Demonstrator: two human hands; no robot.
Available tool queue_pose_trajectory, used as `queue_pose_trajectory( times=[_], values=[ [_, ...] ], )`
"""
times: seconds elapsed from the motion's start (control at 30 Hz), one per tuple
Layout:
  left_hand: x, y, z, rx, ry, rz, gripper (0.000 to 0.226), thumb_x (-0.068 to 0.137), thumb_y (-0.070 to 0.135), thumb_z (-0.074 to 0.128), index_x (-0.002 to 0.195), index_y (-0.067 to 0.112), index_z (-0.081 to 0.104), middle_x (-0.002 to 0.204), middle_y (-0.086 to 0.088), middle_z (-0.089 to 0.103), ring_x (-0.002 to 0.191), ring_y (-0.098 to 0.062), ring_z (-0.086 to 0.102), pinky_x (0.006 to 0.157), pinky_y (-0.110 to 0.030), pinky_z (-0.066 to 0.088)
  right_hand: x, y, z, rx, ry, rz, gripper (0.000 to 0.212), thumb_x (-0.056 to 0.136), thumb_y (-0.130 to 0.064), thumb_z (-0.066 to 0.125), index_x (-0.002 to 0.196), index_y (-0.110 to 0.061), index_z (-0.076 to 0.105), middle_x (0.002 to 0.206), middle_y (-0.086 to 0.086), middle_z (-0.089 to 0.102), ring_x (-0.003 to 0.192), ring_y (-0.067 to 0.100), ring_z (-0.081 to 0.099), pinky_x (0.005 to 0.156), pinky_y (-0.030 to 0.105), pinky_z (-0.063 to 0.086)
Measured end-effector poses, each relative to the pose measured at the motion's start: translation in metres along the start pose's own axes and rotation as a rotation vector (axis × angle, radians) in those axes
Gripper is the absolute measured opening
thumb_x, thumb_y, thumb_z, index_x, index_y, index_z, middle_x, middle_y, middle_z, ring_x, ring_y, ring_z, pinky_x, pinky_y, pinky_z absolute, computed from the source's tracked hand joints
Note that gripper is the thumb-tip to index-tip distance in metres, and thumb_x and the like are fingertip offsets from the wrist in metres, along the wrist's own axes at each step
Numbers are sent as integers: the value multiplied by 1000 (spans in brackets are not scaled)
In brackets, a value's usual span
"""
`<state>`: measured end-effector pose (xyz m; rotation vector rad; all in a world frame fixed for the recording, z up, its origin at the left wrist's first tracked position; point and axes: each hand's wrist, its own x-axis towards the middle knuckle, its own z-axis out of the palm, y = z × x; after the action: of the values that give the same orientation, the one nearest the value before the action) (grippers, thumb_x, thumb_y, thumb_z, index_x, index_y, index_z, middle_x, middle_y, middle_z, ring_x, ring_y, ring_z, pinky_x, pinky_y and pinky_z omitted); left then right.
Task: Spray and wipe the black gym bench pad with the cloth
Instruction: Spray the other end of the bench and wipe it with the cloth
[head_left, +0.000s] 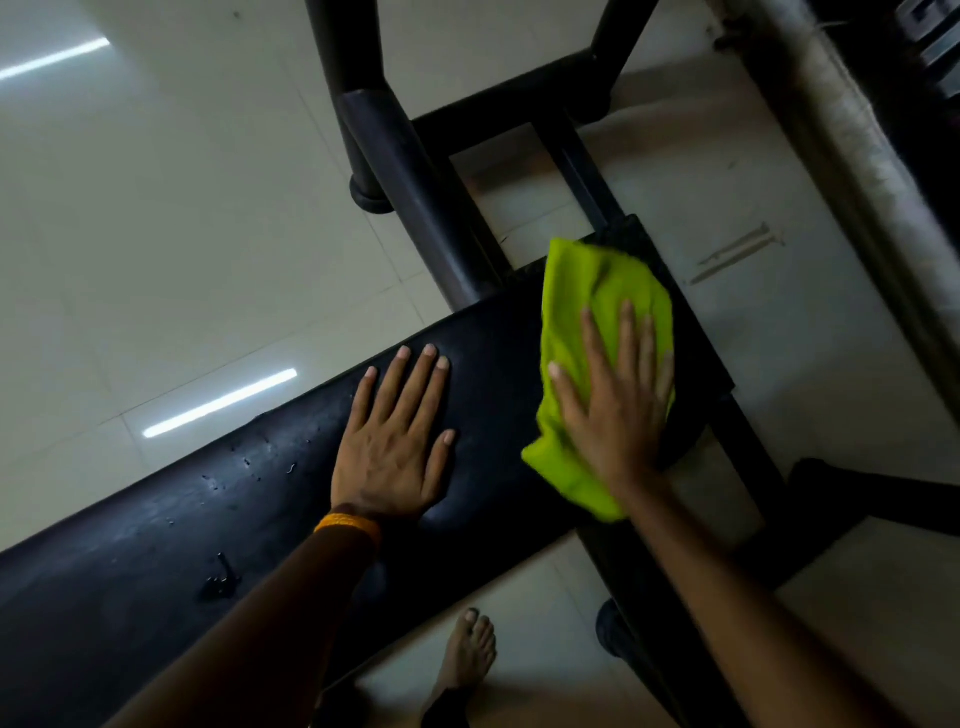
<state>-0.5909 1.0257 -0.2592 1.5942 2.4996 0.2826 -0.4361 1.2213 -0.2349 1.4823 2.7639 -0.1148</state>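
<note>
The black gym bench pad (249, 519) runs from the lower left up to the middle right. Small wet droplets dot its left part. My left hand (395, 441) lies flat on the pad, fingers spread, holding nothing; a yellow band circles the wrist. My right hand (618, 405) presses flat on a lime green cloth (587, 291) at the pad's far end. The cloth spreads out beyond my fingers and below my palm. No spray bottle is in view.
Black metal frame tubes (410, 182) rise beyond the pad's end, and a frame bar (748, 452) runs under it to the right. A pale padded bar (852, 135) crosses the top right. A bare foot (467, 654) stands on the light tiled floor (156, 208).
</note>
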Motion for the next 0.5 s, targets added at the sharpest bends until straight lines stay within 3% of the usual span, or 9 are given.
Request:
queue_pose_trajectory(
  times=[0.13,0.23,0.37,0.5],
  values=[
    [1,0,0,9,-5,7,71,99,44,32,161,10,24,170,-9,19,158,-30,14,127,-53,14,-91,-8,5,45,-46,26,71,96,-70,32,158,-37,26,170,6,13,158,31,7,125,58,8],
    [0,0,1,9,-4,5,71,99,43,32,161,10,23,170,-9,19,158,-30,14,127,-53,14,-48,13,5,39,-15,57,72,95,-71,33,157,-36,30,169,6,21,156,31,15,124,59,12],
    [1,1,0,20,-6,0,71,99,43,32,162,10,22,170,-9,17,158,-30,12,128,-53,12,10,32,4,131,24,298,71,96,-70,29,158,-35,27,167,5,25,155,28,20,122,61,16],
    [1,2,-1,19,-4,0,71,100,43,31,162,10,21,170,-9,17,158,-30,12,128,-53,12,-64,-14,13,117,76,311,67,99,-64,32,158,-31,31,168,8,21,156,31,16,120,65,15]
  ],
)
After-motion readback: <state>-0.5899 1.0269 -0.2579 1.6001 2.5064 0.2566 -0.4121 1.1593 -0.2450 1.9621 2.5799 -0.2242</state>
